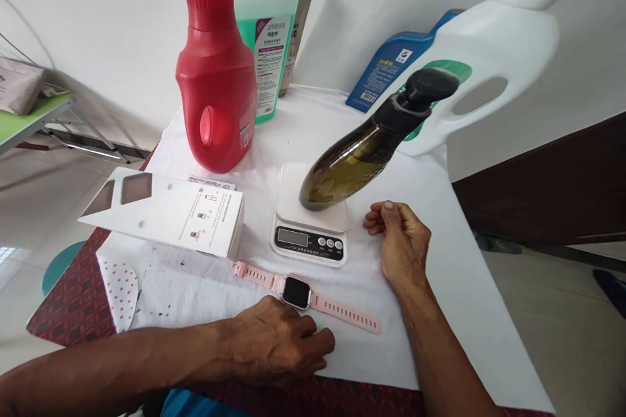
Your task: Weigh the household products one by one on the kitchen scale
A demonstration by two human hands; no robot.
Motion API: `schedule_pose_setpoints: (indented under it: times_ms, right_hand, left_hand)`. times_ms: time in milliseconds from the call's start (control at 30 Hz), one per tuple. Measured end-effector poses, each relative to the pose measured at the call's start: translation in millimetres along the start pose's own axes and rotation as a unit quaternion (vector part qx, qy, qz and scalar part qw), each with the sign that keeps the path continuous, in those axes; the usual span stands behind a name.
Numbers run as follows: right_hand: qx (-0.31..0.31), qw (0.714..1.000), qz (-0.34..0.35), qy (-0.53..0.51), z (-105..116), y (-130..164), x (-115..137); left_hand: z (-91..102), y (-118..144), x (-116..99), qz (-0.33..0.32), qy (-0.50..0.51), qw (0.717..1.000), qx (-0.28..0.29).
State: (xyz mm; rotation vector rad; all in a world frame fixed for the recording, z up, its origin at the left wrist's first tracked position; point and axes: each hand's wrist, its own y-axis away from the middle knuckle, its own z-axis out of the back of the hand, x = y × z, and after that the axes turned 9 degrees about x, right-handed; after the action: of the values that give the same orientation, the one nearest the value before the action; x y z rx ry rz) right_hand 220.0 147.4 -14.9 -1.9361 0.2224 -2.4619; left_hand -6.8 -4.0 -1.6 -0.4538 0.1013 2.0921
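A dark green bottle (356, 158) with a black pump top stands on a small white digital scale (310, 225). My right hand (397, 241) rests on the white cloth just right of the scale, fingers loosely curled, holding nothing. My left hand (276, 345) lies flat on the cloth at the near edge, fingers together, just below a pink smartwatch (303, 292) that lies with its strap stretched out. I cannot tell whether the hand touches the watch.
A white carton (169, 208) lies left of the scale. Behind stand a red detergent jug (218, 85), a green liquid bottle (271, 32), a blue pack (391, 65) and a large white jug (489, 71). The white cloth (440, 313) covers a red patterned table.
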Motion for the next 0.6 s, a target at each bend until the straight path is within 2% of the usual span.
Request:
schedule_pose_setpoints:
  times_ms: [200, 433, 500, 600]
  right_hand:
    - [0.007, 1.000, -0.002, 0.014, -0.1, 1.4, 2.9]
    - [-0.006, 1.000, -0.007, 0.006, -1.3, 4.3, 2.8]
    - [-0.014, 1.000, 0.010, -0.010, -2.3, 4.8, 13.7]
    - [0.005, 0.994, 0.097, -0.041, -8.3, 3.1, 48.2]
  left_hand:
    - [-1.3, 0.5, 0.5, -0.008, -0.006, 0.999, -0.032]
    - [-3.8, 4.4, 0.4, -0.022, -0.019, 0.999, -0.041]
    - [-4.4, 5.1, 0.0, -0.022, -0.019, 0.999, -0.038]
    - [-4.6, 4.9, -1.1, -0.027, -0.020, 0.999, -0.035]
